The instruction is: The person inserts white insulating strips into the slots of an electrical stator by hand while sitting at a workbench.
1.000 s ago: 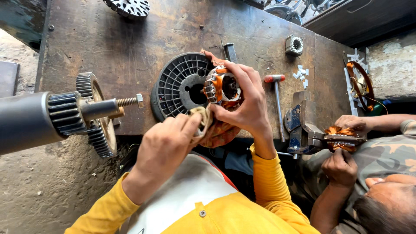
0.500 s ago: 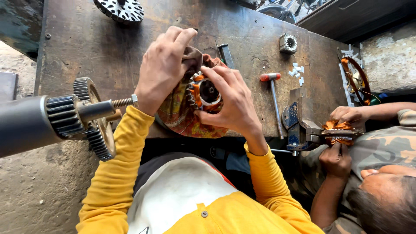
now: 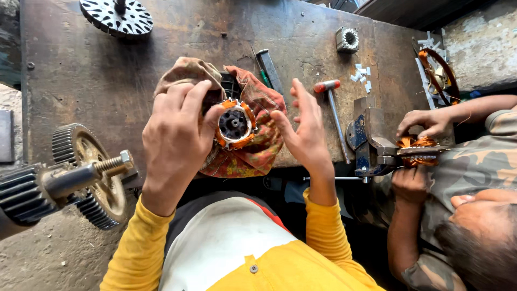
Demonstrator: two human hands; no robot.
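Note:
My left hand [image 3: 177, 137] grips a small round motor stator [image 3: 234, 124] with orange copper windings and a black core, held over a patterned red and brown cloth [image 3: 253, 145]. The cloth is draped across a black ribbed round part, mostly hidden, at the near edge of the workbench [image 3: 107, 81]. My right hand [image 3: 304, 134] hovers just right of the stator with fingers spread, holding nothing and touching the cloth's edge.
A large gear on a threaded shaft [image 3: 81, 172] juts in at the left. A black slotted disc [image 3: 116, 16] lies far left. A red-handled hammer [image 3: 334, 116], a bench vise [image 3: 371, 140], a small square stator [image 3: 347, 39] and white bits sit right. Another person's hands [image 3: 425, 121] work on a winding at the vise.
My right hand let go of the stator and pulled away to the right, fingers spread. My left hand came down from the cloth's top and took hold of the stator.

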